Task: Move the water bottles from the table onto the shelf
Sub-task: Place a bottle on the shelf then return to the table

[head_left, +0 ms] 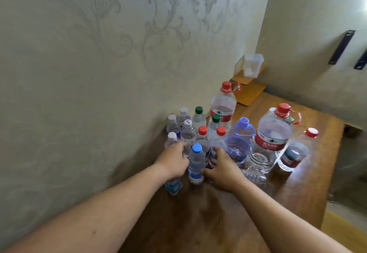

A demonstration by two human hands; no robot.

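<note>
Standing upright, cap up, blue-capped bottle (196,163) between both hands; fingers' closure unclear.

Clear glossy plastic water bottles (270,141) with smooth coloured plastic caps stand on the dark, polished brown wooden bench (208,219), a matt pale wallpapered wall (89,63) with embossed scrolls fills the upper left, and a translucent plastic box (251,67) sits on a smooth orange-brown wooden shelf (251,91).

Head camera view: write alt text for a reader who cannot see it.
Two bare hands reach into a crowd of upright plastic water bottles on a wooden table against a patterned wall: the left hand and right hand flank a small blue-capped bottle. Larger red-capped jugs stand to the right.
</note>
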